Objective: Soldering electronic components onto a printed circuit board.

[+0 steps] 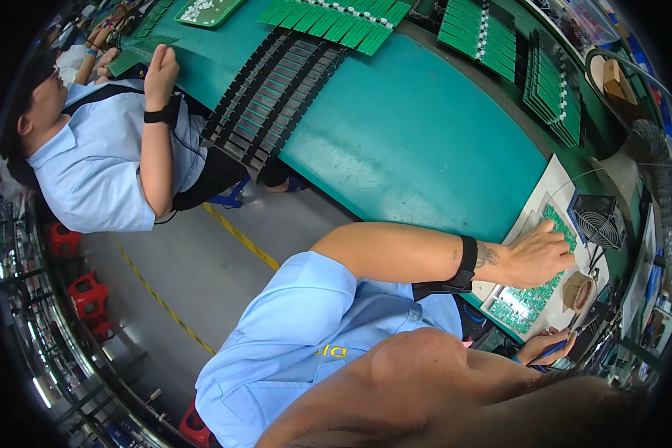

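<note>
My left hand (pixel 537 257), with a black strap round the wrist, rests over a green circuit board (pixel 523 305) packed with small parts. Its fingers are curled in above the board, and whatever they pinch is hidden. A thin wire arcs down toward that hand from the upper right. Under the board lies a white sheet or plate (pixel 539 196). Lower down, beside the near end of the board, my right hand (pixel 546 347) is closed round a slim blue pen-shaped tool (pixel 551 351). The tool's tip is too small to make out.
A small black fan (pixel 599 222) and a brown round holder (pixel 577 291) stand right of the board. Green board stacks (pixel 479 33) line the far side of the teal table (pixel 418 142). A black slotted rack (pixel 272 97) overhangs the edge. A co-worker (pixel 104 149) sits left.
</note>
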The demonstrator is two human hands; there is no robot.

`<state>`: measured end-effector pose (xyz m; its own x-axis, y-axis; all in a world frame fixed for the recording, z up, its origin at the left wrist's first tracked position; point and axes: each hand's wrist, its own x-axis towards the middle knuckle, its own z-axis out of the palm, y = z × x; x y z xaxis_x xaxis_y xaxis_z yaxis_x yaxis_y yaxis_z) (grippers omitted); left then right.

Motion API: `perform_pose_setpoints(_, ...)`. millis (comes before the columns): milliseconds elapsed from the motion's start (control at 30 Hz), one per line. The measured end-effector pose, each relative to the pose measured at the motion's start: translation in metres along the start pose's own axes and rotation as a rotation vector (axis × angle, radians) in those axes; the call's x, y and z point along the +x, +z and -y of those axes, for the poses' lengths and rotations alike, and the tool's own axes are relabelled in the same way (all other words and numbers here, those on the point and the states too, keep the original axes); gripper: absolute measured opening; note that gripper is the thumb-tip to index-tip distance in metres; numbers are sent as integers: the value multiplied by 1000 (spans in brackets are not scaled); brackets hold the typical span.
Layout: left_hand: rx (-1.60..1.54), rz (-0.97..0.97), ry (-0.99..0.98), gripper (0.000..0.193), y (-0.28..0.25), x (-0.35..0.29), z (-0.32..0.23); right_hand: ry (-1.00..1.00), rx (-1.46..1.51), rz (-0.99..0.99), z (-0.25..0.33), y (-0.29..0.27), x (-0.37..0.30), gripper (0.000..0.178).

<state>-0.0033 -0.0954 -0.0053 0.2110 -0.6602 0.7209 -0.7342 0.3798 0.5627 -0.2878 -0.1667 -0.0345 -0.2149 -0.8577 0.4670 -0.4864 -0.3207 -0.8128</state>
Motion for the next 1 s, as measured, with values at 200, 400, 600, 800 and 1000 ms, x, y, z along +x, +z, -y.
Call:
perform_pose_setpoints(200, 33, -26, 46, 10, -21, 14, -2, -11, -8, -5, -1, -1, -1, 42)
perform_pose_setpoints(400, -548, -619, -192, 18, -91, 63, 12, -57, 27, 4, -11, -3, 1, 42)
perform_pose_setpoints(600, -1103, -1341, -439, 14, -201, 49, 68, -114, 110, 7, -2, 1, -3, 42)
perform_pose_setpoints(800, -1351, -1482, -856, 26, -235, 28, 151, -93, 121, 49, -3, 1, -2, 43)
perform_pose_setpoints(1000, -1388, -1481, -886, 28, -230, 25, 162, -68, 102, 64, -1, 2, -3, 44)
